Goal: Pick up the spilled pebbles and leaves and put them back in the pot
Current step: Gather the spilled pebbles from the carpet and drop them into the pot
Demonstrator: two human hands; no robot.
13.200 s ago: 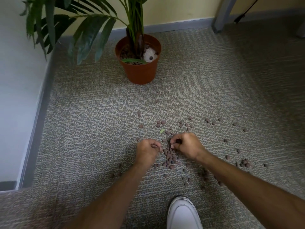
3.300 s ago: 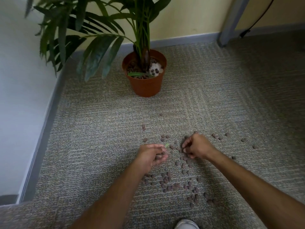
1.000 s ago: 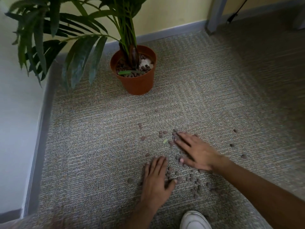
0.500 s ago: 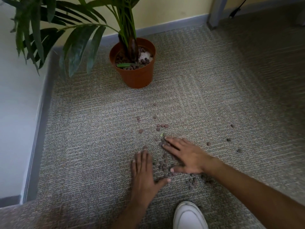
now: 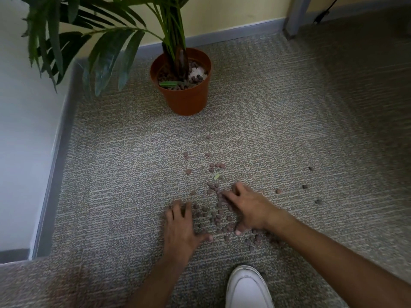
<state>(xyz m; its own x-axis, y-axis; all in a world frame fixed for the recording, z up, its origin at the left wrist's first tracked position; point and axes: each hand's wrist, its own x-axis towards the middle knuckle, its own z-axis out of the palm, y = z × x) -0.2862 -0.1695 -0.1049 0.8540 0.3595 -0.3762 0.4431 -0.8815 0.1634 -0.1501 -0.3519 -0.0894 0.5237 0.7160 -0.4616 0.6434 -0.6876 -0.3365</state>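
Brown pebbles (image 5: 216, 215) lie scattered on the grey carpet, thickest between my two hands. My left hand (image 5: 180, 230) rests palm down on the carpet left of the pile, fingers curling. My right hand (image 5: 249, 210) lies palm down on the pile's right side, fingers bent over pebbles. A small green leaf bit (image 5: 216, 176) lies just beyond the pile. The orange pot (image 5: 184, 98) with a palm plant stands farther ahead; pebbles and a green leaf lie inside it.
A white wall with grey skirting (image 5: 53, 165) runs along the left. My white shoe (image 5: 248, 287) is at the bottom edge. A few stray pebbles (image 5: 305, 186) lie to the right. A grey post (image 5: 294, 16) stands at the back right.
Both hands have curled their fingers from flat and drawn inward, raking pebbles closer together. The view has shifted slightly.
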